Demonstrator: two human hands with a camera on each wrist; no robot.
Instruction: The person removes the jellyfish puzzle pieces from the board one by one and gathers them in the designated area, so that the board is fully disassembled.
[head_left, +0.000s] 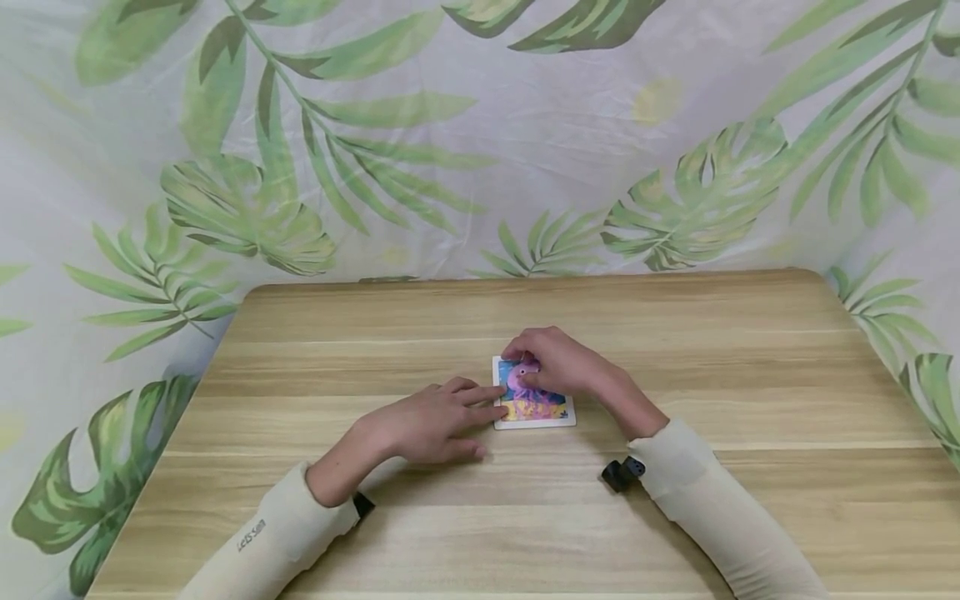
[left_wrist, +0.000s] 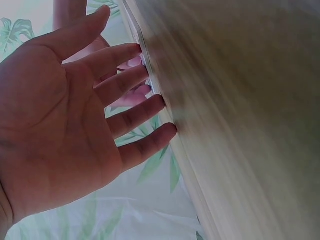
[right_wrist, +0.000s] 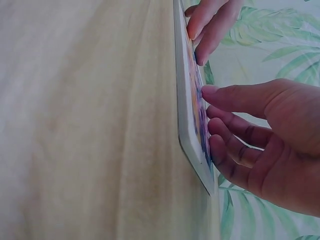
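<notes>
A small picture board (head_left: 536,423) with a white border lies on the wooden table, showing a pink octopus on blue and yellow. Two fingertips of my left hand (head_left: 435,421) rest on its left edge, with the fingers spread and fairly straight. From the upper right my right hand (head_left: 562,362) reaches over the board and covers its top right part. In the right wrist view, the right thumb (right_wrist: 232,100) and bent fingers touch the picture's surface, with nothing visible between them. Seen there nearly edge-on, the board is thin, with a pale rim.
The wood-grain table (head_left: 360,325) runs back to a hanging cloth (head_left: 525,125) printed with green leaves. A small black device (head_left: 622,473) sits at the right wrist, and another (head_left: 363,505) shows under the left sleeve.
</notes>
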